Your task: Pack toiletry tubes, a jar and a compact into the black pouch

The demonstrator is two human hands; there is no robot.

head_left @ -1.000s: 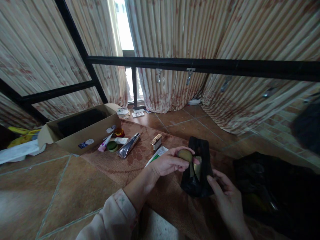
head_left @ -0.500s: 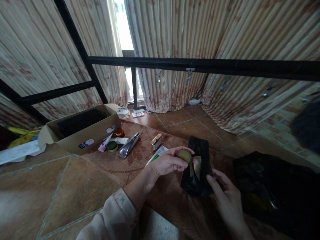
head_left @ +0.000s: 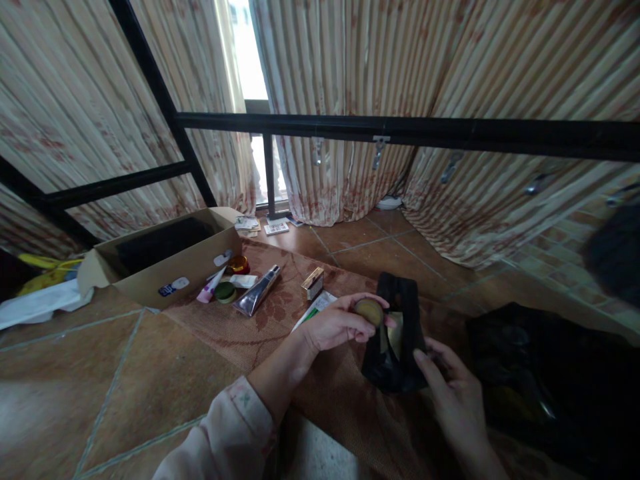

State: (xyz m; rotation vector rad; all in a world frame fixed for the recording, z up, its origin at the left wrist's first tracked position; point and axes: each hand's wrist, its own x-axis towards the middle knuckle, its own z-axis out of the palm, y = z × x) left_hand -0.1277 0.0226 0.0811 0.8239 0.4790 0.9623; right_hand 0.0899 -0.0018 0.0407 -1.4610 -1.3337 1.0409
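Your light comes from the window [head_left: 249,60], blown out white between the curtains [head_left: 350,80]. Elsewhere it's dim, shadows soft. Your right hand [head_left: 457,400] looks slightly blurred, and the lens bends the black rail [head_left: 400,130].

Tiled floor [head_left: 125,373] with a brown mat [head_left: 280,327] on it, cardboard box [head_left: 150,280] at the mat's far left corner, then silver tube [head_left: 256,292], pink tube [head_left: 209,288], green jar [head_left: 225,292], orange jar [head_left: 239,265], gold box [head_left: 313,283] and packet [head_left: 314,310] on the mat, black pouch [head_left: 395,333] toward its right edge.
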